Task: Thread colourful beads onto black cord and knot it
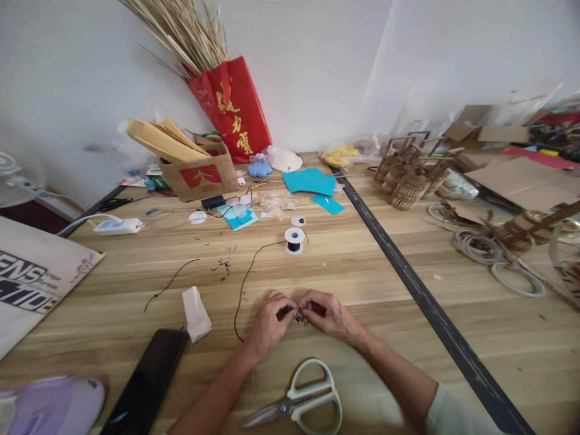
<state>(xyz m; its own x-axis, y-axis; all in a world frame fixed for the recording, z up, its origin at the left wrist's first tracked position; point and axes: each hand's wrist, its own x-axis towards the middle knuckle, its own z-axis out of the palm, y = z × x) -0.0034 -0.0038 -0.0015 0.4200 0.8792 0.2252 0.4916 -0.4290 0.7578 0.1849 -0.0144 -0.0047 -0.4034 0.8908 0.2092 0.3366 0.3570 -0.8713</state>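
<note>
"Pose?"
"Left hand (270,321) and right hand (328,314) angle inward, thumbs and fingers pinching something too small to make out."
"And the tiny multicoloured beadlike cluster (299,318)?"
"Between them, beside the fingertips."

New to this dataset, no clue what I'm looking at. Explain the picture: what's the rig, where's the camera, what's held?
There's no robot: these are a person's bare hands, seen by a camera worn on their head, looking forward and down. The left hand and right hand meet over small beads, fingertips pinching something too small to identify. On the wooden table, scissors lie nearest the wearer, a spool of black cord stands beyond the hands, and folded white paper lies to the left.
</note>
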